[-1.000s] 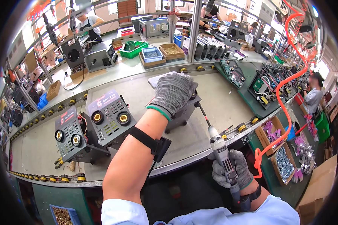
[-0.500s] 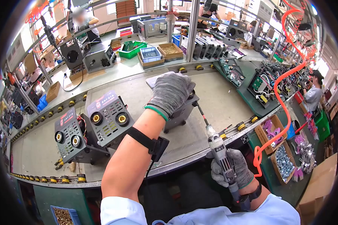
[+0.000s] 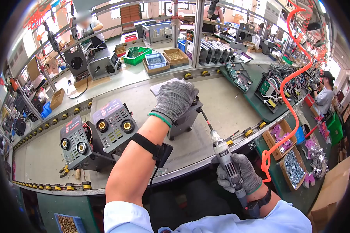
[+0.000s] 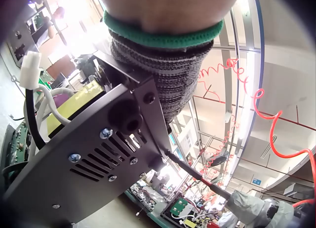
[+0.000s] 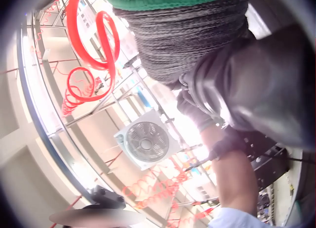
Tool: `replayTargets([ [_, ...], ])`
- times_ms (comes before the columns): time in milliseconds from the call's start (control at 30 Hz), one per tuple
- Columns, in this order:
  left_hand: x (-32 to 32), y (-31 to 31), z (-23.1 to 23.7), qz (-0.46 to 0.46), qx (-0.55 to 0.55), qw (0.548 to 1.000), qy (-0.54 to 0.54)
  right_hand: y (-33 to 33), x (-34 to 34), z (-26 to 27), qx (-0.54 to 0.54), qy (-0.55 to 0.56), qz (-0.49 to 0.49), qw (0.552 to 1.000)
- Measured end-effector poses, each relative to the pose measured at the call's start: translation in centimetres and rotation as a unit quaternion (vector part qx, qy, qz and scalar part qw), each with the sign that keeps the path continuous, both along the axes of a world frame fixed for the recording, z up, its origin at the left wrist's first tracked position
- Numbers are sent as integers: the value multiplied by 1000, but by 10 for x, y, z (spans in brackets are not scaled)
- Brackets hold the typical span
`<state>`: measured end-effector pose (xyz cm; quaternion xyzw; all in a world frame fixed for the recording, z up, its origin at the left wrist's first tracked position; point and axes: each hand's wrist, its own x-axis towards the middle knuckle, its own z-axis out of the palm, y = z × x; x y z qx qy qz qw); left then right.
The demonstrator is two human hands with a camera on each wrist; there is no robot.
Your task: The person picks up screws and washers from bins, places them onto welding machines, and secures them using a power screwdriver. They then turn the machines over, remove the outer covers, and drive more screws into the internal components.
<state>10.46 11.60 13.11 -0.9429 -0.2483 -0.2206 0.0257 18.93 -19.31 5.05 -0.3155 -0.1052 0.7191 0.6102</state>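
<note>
In the head view the gloved left hand (image 3: 172, 99) grips the top of a grey metal housing (image 3: 186, 120), its fingertips hidden. The gloved right hand (image 3: 241, 174) holds a power screwdriver (image 3: 228, 161) tilted toward that housing, fingers curled round its body. The long bit (image 3: 206, 120) meets the housing's right edge. The left wrist view shows the housing's vented, screwed side panel (image 4: 103, 173), with the bit (image 4: 190, 169) at its corner. In the right wrist view, the dark tool body (image 5: 261, 84) lies beside the right glove (image 5: 173, 38).
Two labelled housings (image 3: 114, 125) (image 3: 76, 143) stand on the left of the work surface. A red coiled hose (image 3: 286, 91) hangs at the right, near boxes of silver parts (image 3: 293, 169) and purple parts (image 3: 279, 136). Circuit boards (image 3: 239, 77) lie at the back right.
The head view has shifted slightly. The left hand with its housing and the screwdriver appear a little further left, while the two labelled housings appear slightly right. Both hands keep their holds.
</note>
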Motion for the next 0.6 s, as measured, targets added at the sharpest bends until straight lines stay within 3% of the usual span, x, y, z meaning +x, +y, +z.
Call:
replayTargets([
  [233, -2, 0, 2, -8, 4, 1000, -3, 3, 2, -2, 4, 33, 9, 999],
  [600, -4, 0, 0, -18, 10, 1000, -12, 4, 3, 0, -2, -16, 1, 1000],
])
